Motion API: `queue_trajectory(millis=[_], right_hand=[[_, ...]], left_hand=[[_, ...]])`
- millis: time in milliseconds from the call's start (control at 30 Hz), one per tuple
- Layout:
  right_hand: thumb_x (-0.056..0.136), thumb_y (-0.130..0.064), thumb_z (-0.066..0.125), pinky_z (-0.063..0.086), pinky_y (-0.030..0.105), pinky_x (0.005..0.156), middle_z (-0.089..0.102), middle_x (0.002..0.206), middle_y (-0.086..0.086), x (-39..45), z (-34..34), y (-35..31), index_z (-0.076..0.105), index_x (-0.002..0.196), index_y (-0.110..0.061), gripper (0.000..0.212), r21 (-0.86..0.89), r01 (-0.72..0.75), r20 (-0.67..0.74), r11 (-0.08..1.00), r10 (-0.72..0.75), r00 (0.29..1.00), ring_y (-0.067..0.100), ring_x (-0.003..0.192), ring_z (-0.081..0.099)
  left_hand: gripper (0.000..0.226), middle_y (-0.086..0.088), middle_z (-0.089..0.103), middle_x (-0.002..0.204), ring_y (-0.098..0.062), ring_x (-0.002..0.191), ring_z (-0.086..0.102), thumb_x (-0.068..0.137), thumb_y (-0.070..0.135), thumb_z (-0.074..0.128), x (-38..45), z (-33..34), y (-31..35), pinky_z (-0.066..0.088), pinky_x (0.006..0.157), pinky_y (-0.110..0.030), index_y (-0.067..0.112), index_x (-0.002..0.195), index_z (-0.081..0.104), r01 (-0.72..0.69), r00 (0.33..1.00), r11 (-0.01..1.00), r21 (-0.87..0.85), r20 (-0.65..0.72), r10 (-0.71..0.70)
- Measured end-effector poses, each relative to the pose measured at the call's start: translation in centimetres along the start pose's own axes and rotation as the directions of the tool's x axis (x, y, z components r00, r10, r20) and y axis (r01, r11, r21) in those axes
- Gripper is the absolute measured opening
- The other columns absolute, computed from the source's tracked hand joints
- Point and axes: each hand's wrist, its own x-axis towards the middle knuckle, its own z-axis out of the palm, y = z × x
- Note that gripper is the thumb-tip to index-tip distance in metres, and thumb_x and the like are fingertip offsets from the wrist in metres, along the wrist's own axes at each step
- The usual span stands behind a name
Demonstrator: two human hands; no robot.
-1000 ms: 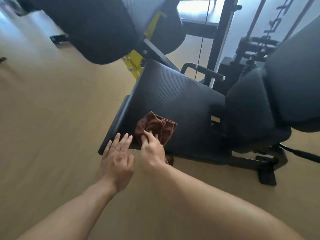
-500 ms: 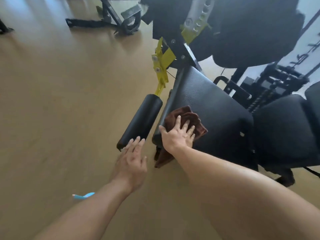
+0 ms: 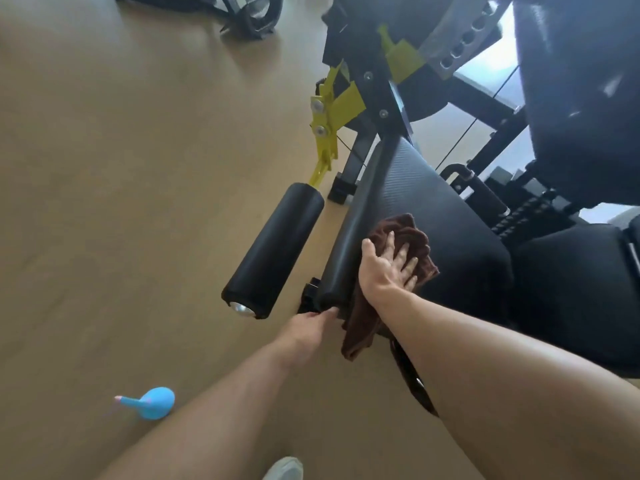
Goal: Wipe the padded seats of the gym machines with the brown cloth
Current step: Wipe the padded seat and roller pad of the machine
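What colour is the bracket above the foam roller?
Yellow bracket, clearest in the head view.

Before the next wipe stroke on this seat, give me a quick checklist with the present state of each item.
1. Cloth on the seat: ok, it lies on the near part of the pad, under the right hand.
2. Right hand flat on cloth: ok, fingers spread and pressing.
3. Cloth bunched or flat: not ok, it is crumpled and one end hangs over the seat's near edge.
4. Left hand clear of the stroke: ok, it touches the near corner of the seat's front edge, beside the cloth.
5. Roller out of the way: ok, it lies apart from the seat.
6. Seat already clean: cannot tell.
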Motion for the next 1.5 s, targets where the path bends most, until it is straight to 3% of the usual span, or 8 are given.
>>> queue_trajectory(millis=[233, 533, 800, 933, 1067, 1233, 1367, 1500], right_hand=[[0.104, -0.058, 0.02, -0.01, 0.044, 0.124, -0.005, 0.171, -0.005, 3.6, -1.2, 0.0, 0.006, 0.161, -0.041, 0.06, 0.087, 0.018, -0.034, 0.996, -0.015, 0.999, 0.022, 0.157, -0.01], [0.109, -0.026, 0.027, -0.005, 0.038, 0.126, 0.017, 0.169, -0.008, 2.8, -1.7, 1.7, 0.034, 0.157, -0.029, 0.048, 0.34, 0.156, -0.138, 0.927, -0.114, 0.984, 0.015, 0.157, 0.002], [0.102, -0.036, 0.042, 0.022, 0.049, 0.125, 0.029, 0.163, -0.016, -4.7, 1.2, 0.0, 0.051, 0.145, -0.041, 0.044, 0.607, 0.06, -0.111, 0.792, 0.01, 0.994, 0.011, 0.153, 0.02], [0.094, -0.047, 0.058, 0.03, 0.055, 0.12, 0.032, 0.161, -0.011, -7.0, 2.9, -1.4, 0.043, 0.149, -0.038, 0.058, 0.385, 0.142, -0.2, 0.912, -0.068, 0.978, 0.017, 0.15, 0.027], [0.089, -0.047, 0.069, 0.015, 0.053, 0.125, 0.016, 0.168, 0.003, -7.1, 3.5, -3.1, 0.019, 0.16, -0.029, 0.088, -0.018, 0.097, -0.253, 0.995, -0.098, 0.962, 0.03, 0.154, 0.012], [0.089, -0.055, 0.066, 0.004, 0.064, 0.122, -0.013, 0.169, 0.014, -3.3, 4.0, -4.6, -0.017, 0.159, -0.025, 0.113, -0.302, -0.004, -0.177, 0.953, -0.052, 0.983, 0.043, 0.154, -0.01], [0.088, -0.057, 0.064, 0.005, 0.068, 0.12, -0.018, 0.168, 0.013, -0.1, 3.7, -5.5, -0.025, 0.156, -0.029, 0.115, -0.335, -0.032, -0.193, 0.942, -0.035, 0.981, 0.043, 0.153, -0.014], [0.092, -0.054, 0.058, 0.003, 0.066, 0.121, -0.016, 0.169, 0.007, 2.9, 2.8, -6.1, -0.019, 0.157, -0.034, 0.103, -0.328, 0.013, -0.226, 0.945, -0.091, 0.97, 0.037, 0.155, -0.014]], left_hand=[[0.04, -0.003, 0.071, 0.123, -0.022, 0.119, 0.061, 0.1, 0.042, 0.046, 1.5, 3.2, 1.0, 0.04, 0.111, -0.045, 0.016, 0.122, 0.067, 0.265, 0.888, 0.929, -0.259, 0.442, -0.13], [0.029, -0.002, 0.075, 0.112, -0.02, 0.109, 0.067, 0.098, 0.033, 0.057, -0.1, 3.6, 2.3, 0.049, 0.098, -0.036, 0.015, 0.115, 0.072, 0.268, 0.903, 0.903, -0.336, 0.413, -0.114], [0.008, -0.021, 0.069, 0.093, -0.032, 0.082, 0.067, 0.085, 0.001, 0.059, -2.2, -2.1, 1.6, 0.059, 0.079, -0.045, 0.007, 0.09, 0.058, 0.248, 0.923, 0.761, -0.6, 0.385, 0.002], [0.031, -0.006, 0.055, 0.061, -0.02, 0.057, 0.06, 0.077, -0.007, 0.058, -2.4, -5.7, 4.0, 0.05, 0.049, -0.03, 0.017, 0.06, 0.046, -0.088, 0.996, 0.882, -0.464, -0.05, 0.074], [0.026, -0.001, 0.056, 0.069, -0.018, 0.069, 0.056, 0.08, 0.0, 0.058, -0.7, -8.2, 6.2, 0.05, 0.052, -0.029, 0.019, 0.065, 0.049, -0.299, 0.905, 0.937, -0.181, -0.366, 0.218], [0.024, 0.003, 0.058, 0.118, -0.018, 0.107, 0.058, 0.086, 0.014, 0.06, 3.0, -8.0, 6.8, 0.057, 0.083, -0.032, 0.026, 0.107, 0.063, -0.324, 0.919, 0.918, 0.229, -0.154, 0.363], [0.054, 0.0, 0.058, 0.135, -0.02, 0.121, 0.057, 0.096, 0.007, 0.05, 4.3, -6.4, 7.7, 0.054, 0.097, -0.033, 0.028, 0.145, 0.045, -0.242, 0.95, 0.965, 0.099, 0.227, 0.215], [0.069, -0.002, 0.052, 0.143, -0.025, 0.132, 0.051, 0.093, 0.008, 0.047, 6.0, -5.3, 8.0, 0.047, 0.108, -0.047, 0.038, 0.153, 0.031, -0.209, 0.929, 0.975, 0.079, 0.328, 0.172]])
